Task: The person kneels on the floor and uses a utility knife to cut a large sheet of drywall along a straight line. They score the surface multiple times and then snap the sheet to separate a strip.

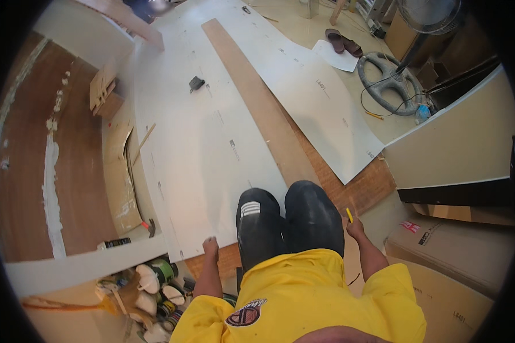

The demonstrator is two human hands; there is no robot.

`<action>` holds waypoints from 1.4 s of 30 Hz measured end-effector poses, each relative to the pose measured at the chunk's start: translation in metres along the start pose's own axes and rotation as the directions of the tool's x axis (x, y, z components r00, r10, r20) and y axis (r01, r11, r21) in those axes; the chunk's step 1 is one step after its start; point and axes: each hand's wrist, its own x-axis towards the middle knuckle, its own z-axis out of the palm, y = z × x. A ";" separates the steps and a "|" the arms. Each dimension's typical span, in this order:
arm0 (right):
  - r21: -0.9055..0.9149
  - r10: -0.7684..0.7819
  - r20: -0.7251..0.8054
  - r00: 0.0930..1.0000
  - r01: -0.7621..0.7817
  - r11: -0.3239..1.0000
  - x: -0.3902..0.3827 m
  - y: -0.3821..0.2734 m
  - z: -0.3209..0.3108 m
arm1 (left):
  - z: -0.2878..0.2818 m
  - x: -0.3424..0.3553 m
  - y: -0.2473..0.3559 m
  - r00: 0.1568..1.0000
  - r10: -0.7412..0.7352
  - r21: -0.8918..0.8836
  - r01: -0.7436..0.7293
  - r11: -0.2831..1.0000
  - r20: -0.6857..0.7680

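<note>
In the head view, I am down on a large white sheet (183, 143) with my knees on or beside it; under its edges shows orange-brown board (366, 183). A long brown strip (246, 91) runs away from my knees, beside a second white sheet (326, 103). My left hand (210, 244) is curled by the near edge of the white sheet; what it holds, if anything, is hidden. My right hand (355, 228), beside my right knee, is closed on a thin yellow tool (350, 216). A small dark object (197, 83) lies on the large sheet.
Left are a brown panel (23, 160), wood blocks (104, 94) and a hammer (150, 227). Tubs and tools (154, 274) lie at lower left. Right are slippers (340, 43), a fan (403, 74), a cream panel (452, 148) and cardboard boxes (440, 257).
</note>
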 end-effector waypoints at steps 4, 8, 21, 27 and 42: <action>0.386 0.102 0.012 0.995 -0.098 0.917 -0.010 0.015 0.014 | -0.012 -0.047 -0.106 0.945 -0.328 0.143 0.322 0.936 0.016; 0.731 -0.012 0.139 0.990 -0.094 0.676 -0.021 0.016 0.018 | 0.014 -0.091 -0.146 0.966 0.017 0.413 -0.127 0.902 0.258; 0.975 0.427 -0.187 0.885 0.116 0.188 -0.038 -0.004 -0.086 | 0.103 -0.083 0.088 0.887 0.415 -0.047 -0.415 0.909 0.201; 0.861 -0.201 -0.434 0.879 0.470 0.195 -0.051 -0.191 -0.088 | 0.115 -0.131 0.132 0.844 0.529 0.212 -0.535 0.818 0.090; -0.073 0.205 0.057 0.977 -0.201 0.977 0.005 -0.186 0.073 | 0.115 -0.186 0.136 0.666 0.713 0.507 -0.702 0.500 0.220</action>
